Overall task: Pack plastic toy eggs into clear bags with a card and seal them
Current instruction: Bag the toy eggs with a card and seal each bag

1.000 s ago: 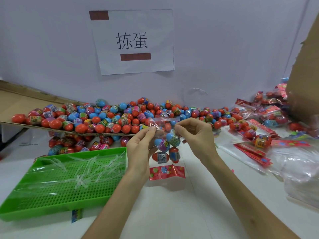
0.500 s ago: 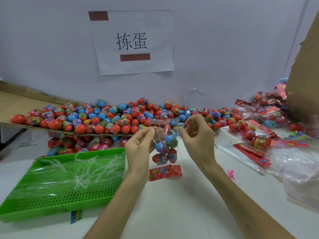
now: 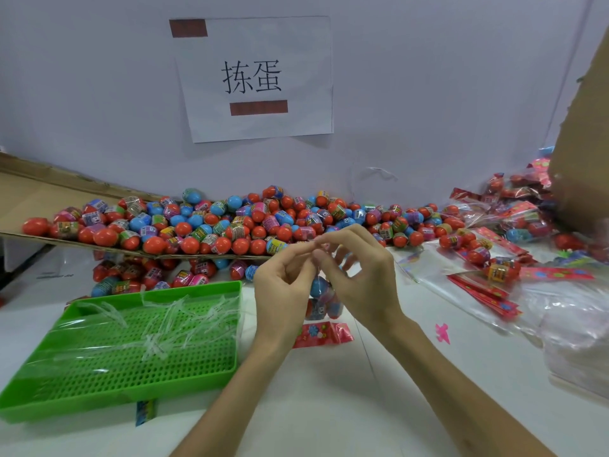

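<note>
A clear bag with several red and blue toy eggs and a red patterned card at its lower end hangs between my hands above the white table. My left hand and my right hand both pinch the bag's top edge, fingertips almost meeting near the middle. My hands hide much of the bag. A big pile of loose toy eggs lies on a cardboard sheet behind my hands, with more eggs under its edge.
A green perforated tray holding clear plastic strips sits at the left. Packed bags, red cards and empty clear bags lie at the right. A cardboard box stands far right. A paper sign hangs on the wall.
My hands have come together along the bag's top edge, from spread apart to nearly touching. The bag hangs in about the same place.
</note>
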Demonstrator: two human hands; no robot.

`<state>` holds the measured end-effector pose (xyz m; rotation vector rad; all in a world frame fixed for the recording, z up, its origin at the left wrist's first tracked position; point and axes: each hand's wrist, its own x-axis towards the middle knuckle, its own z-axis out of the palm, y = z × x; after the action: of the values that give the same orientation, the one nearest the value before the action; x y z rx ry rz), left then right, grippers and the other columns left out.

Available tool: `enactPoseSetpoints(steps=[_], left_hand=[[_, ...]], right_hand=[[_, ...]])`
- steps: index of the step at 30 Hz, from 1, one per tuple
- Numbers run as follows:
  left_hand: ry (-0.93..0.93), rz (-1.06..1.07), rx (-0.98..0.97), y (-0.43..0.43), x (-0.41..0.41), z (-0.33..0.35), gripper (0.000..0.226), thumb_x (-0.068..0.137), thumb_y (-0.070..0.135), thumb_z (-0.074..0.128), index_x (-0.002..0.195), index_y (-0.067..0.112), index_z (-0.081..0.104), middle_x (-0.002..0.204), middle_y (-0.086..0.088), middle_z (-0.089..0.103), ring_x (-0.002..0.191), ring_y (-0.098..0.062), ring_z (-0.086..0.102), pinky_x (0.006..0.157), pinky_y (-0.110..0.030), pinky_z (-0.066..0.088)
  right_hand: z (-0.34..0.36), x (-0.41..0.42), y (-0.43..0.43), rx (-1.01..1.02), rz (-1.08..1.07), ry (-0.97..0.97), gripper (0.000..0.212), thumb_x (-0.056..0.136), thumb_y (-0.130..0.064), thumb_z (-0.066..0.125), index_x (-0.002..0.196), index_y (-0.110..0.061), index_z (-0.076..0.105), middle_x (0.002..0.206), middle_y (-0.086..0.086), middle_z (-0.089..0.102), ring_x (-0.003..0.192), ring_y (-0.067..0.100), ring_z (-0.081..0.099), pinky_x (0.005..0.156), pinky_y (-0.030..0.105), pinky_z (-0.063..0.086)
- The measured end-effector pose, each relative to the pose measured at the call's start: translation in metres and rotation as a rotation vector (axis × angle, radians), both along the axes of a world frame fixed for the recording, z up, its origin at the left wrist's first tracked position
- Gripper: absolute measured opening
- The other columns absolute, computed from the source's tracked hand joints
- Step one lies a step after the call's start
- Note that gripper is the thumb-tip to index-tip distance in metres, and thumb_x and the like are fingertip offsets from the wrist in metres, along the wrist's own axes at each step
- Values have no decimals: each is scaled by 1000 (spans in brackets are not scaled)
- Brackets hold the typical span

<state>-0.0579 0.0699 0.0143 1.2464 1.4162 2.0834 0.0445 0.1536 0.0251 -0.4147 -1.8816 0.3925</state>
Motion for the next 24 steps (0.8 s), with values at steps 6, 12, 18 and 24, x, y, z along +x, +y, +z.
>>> enactPoseSetpoints(steps=[6, 12, 18, 24], left_hand=[[184, 88, -36, 0, 0, -2, 38, 97, -3, 62, 107, 31, 76, 92, 12, 79, 88, -10, 76, 78, -30, 62], [272, 141, -62, 3, -6, -7, 27, 96, -4, 64, 102, 17, 80, 89, 14, 77, 84, -11, 74, 76, -34, 61], [248, 124, -48, 3, -5, -7, 27, 97, -1, 65, 104, 21, 80, 91, 13, 79, 86, -12, 76, 75, -38, 62], [231, 119, -38, 2, -5, -5, 24, 97, 4, 66, 104, 24, 78, 92, 14, 78, 87, -11, 76, 77, -29, 61]], right_hand=[[4, 5, 4, 29, 12, -1, 9, 89, -17, 74, 93, -8, 76, 89, -3, 65, 75, 7, 60, 63, 12, 50], [7, 9, 6, -1, 75, -76, 5, 86, -3, 77, 88, -6, 75, 86, 3, 68, 73, 13, 61, 60, 21, 53], [10, 13, 13, -102, 75, -129, 4, 91, -2, 72, 94, -5, 73, 88, -1, 67, 78, 11, 62, 65, 23, 53], [9, 13, 11, -99, 103, -122, 7, 90, -10, 75, 96, -12, 72, 90, -7, 68, 80, 10, 65, 66, 22, 55]])
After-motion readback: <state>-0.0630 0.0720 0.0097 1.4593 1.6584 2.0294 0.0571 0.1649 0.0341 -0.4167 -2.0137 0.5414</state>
